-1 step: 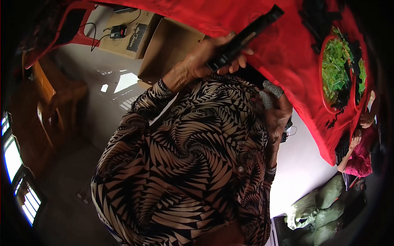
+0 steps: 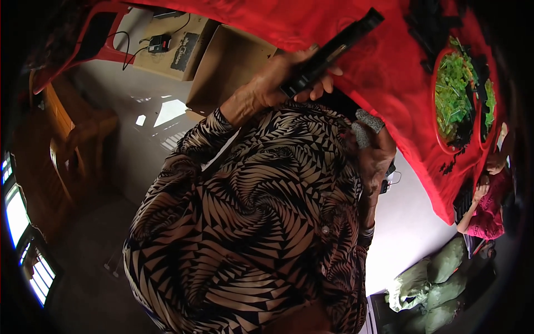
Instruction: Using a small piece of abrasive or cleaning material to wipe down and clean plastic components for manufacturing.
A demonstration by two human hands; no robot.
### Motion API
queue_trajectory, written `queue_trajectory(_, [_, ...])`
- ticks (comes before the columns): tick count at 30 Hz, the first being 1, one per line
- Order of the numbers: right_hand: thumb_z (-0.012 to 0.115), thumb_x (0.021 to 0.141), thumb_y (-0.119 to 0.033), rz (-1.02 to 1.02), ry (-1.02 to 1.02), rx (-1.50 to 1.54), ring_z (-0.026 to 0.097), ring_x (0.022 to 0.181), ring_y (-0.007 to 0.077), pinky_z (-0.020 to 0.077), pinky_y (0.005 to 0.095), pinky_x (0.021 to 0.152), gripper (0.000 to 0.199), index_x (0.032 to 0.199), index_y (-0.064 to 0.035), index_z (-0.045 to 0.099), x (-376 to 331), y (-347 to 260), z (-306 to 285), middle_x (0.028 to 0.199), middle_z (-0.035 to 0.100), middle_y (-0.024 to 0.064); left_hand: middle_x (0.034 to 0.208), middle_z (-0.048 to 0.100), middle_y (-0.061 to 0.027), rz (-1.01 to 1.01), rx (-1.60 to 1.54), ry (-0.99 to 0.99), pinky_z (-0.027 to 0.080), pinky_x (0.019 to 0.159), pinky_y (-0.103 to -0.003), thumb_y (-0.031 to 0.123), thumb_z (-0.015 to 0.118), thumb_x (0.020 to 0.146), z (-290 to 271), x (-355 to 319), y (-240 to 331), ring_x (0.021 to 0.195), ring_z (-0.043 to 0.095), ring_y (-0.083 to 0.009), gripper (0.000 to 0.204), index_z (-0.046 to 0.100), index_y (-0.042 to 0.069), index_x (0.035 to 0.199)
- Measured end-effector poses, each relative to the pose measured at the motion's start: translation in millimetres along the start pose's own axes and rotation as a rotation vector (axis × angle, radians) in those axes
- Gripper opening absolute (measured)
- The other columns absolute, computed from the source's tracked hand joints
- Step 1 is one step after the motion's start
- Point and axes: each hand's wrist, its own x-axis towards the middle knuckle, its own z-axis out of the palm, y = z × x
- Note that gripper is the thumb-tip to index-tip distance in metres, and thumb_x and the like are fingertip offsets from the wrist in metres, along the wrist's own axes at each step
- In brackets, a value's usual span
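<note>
Left hand grips long black bar at near edge of red-covered desk; right hand, in grey fingertip covers, farther right, hold unclear. Loosened one-handed grip could drop bar.

Beyond the black bar in the left hand, a passage ran over the red cloth at upper centre until the dark pile and red tray blocked the upper right. Toward upper left, a cardboard box obstructed the room beside that hand.
</note>
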Motion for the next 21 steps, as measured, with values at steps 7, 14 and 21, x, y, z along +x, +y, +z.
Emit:
queue_trajectory(7, [0.063,0.081,0.015,-0.288,0.003,0.170,0.066,0.097,0.0179,0.0525,0.0268,0.086,0.039,0.118,0.0028,0.057,16,-50,11,0.110,0.066,0.0111,0.079,0.063,-0.0113,-0.072,0.073,0.100,0.039,0.042,-0.022,0.044,0.028,0.103,25,1,-3,0.060,0.057,-0.0138,0.057,0.052,-0.005,0.121])
queue_trajectory(14, [0.042,0.100,-0.017,-0.174,0.089,0.507,0.061,0.107,0.0318,0.0509,0.0406,0.094,0.038,0.128,0.0091,0.045,28,-50,10,0.121,0.058,0.0239,0.071,0.061,-0.0093,-0.109,0.095,0.093,0.044,0.045,-0.026,0.044,0.029,0.104,48,15,-3,0.055,0.057,-0.0162,0.051,0.053,-0.001,0.107])
queue_trajectory(21, [0.036,0.100,-0.022,-0.065,-0.152,1.068,0.053,0.114,0.0256,0.0400,0.0360,0.103,0.033,0.117,0.0022,0.051,44,-10,12,0.117,0.057,0.0146,0.069,0.063,-0.0163,0.431,1.413,0.273,0.049,0.049,-0.036,0.036,0.057,0.093,89,31,2,0.054,0.063,-0.0273,0.036,0.055,0.001,0.096])
